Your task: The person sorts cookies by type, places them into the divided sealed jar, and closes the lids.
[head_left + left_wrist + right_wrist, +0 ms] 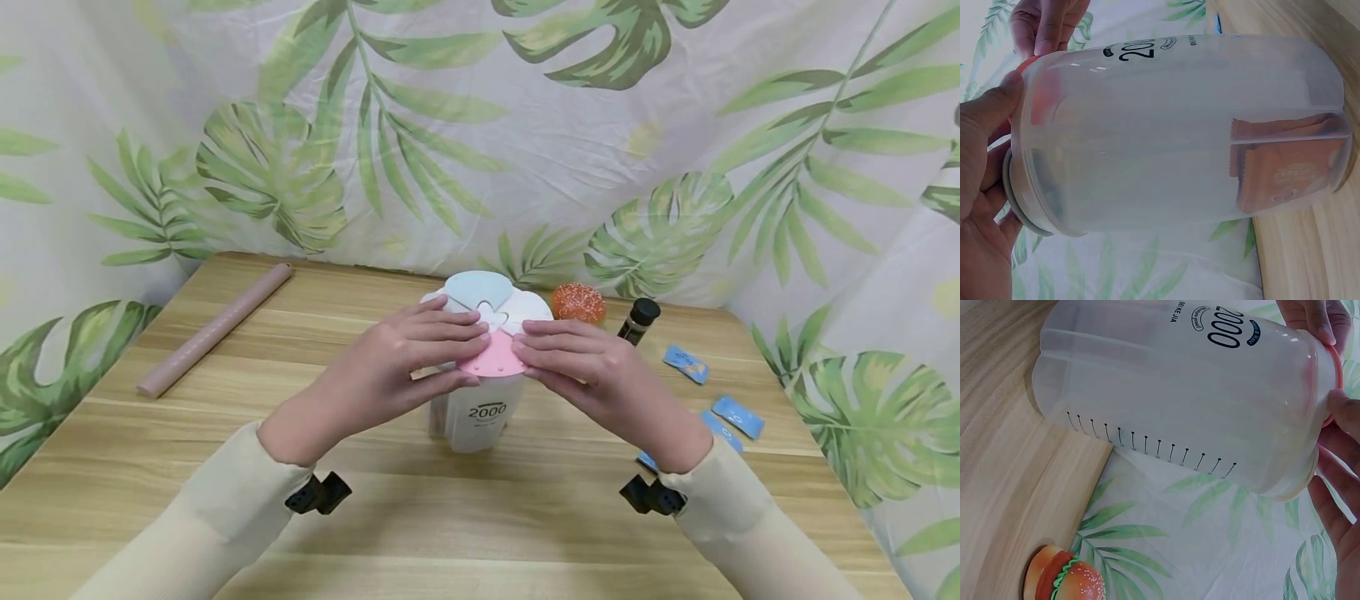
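Observation:
A tall translucent storage jar (480, 417) marked 2000 stands upright on the table, its lid made of pink, white and pale blue sections. My left hand (416, 350) lies on the left side of the lid (491, 357), fingers extended over the top. From the right, my right hand (585, 362) presses the lid in the same way. Both thumbs sit at the front rim by the pink section. Orange packets (1291, 165) show through the jar's wall in a lower compartment in the left wrist view.
Behind the jar, to the right, is a toy burger (578, 303). A black-capped bottle (640, 321) stands near it. Several blue sachets (738, 417) lie on the right, partly behind my right wrist. At the left is a long pink tube (217, 329). A leaf-print cloth (420, 125) hangs behind the table.

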A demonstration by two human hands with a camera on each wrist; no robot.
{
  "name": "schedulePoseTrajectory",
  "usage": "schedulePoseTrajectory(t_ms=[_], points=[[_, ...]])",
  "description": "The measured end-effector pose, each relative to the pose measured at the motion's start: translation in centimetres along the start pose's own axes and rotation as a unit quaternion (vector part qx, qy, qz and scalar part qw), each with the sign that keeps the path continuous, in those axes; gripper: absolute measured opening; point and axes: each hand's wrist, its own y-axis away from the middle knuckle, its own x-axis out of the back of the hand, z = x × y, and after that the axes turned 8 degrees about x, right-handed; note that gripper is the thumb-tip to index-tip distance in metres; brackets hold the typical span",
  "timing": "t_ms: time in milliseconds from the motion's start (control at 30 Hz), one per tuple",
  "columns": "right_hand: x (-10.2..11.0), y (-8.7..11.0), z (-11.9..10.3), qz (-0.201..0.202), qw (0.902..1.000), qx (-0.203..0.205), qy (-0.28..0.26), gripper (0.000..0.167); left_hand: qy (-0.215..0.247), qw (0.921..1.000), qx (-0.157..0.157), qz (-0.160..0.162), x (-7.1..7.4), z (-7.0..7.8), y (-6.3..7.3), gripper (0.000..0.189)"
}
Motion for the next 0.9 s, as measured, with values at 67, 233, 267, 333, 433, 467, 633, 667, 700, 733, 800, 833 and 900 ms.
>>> schedulePoseTrajectory(t_ms=[67,233,267,333,433,467,633,667,700,733,800,833,900], points=[[-0.1,0.0,-0.1,0.003,0.9999,0.0,0.01,0.042,0.001,1.0,0.001,-0.002,0.0,-0.1,0.1,0.041],[-0.3,-0.1,-0.3,0.013,0.9995,0.007,0.028,0.038,0.01,1.0,0.0,0.002,0.0,-0.3,0.2,0.039],[-0.4,-0.1,-0.3,0.016,0.9993,0.01,0.032,0.037,0.013,0.9999,0.0,0.002,0.0,-0.4,0.2,0.039],[-0.6,-0.1,-0.4,0.024,0.9989,0.015,0.037,0.036,0.021,0.9998,-0.001,0.002,-0.1,-0.5,0.3,0.039],[-0.8,-0.1,-0.3,0.035,0.9983,0.023,0.041,0.033,0.027,0.9996,-0.002,0.002,-0.2,-0.7,0.4,0.039],[-0.9,0.0,-0.3,0.037,0.9981,0.024,0.042,0.032,0.028,0.9996,-0.002,0.003,-0.2,-0.7,0.4,0.039],[-1.0,0.1,-0.2,0.041,0.998,0.026,0.039,0.024,0.038,0.9992,-0.002,0.011,-0.6,-1.0,0.6,0.04],[-1.0,0.1,-0.2,0.043,0.998,0.027,0.038,0.023,0.042,0.9991,-0.001,0.012,-0.6,-1.0,0.6,0.04],[-1.0,0.1,-0.2,0.044,0.998,0.027,0.037,0.023,0.045,0.9989,-0.001,0.014,-0.6,-1.0,0.6,0.04],[-1.0,0.0,-0.2,0.047,0.9979,0.028,0.035,0.023,0.048,0.9987,0.0,0.016,-0.6,-1.1,0.6,0.04],[-1.0,-0.1,-0.1,0.053,0.9977,0.029,0.03,0.023,0.054,0.9983,0.001,0.02,-0.7,-1.1,0.5,0.039],[-1.0,-0.1,-0.1,0.057,0.9975,0.031,0.027,0.022,0.058,0.998,0.0,0.024,-0.7,-1.2,0.5,0.039],[-1.0,-0.3,0.0,0.064,0.9972,0.032,0.02,0.02,0.069,0.9972,0.002,0.029,-0.7,-1.3,0.4,0.037]])
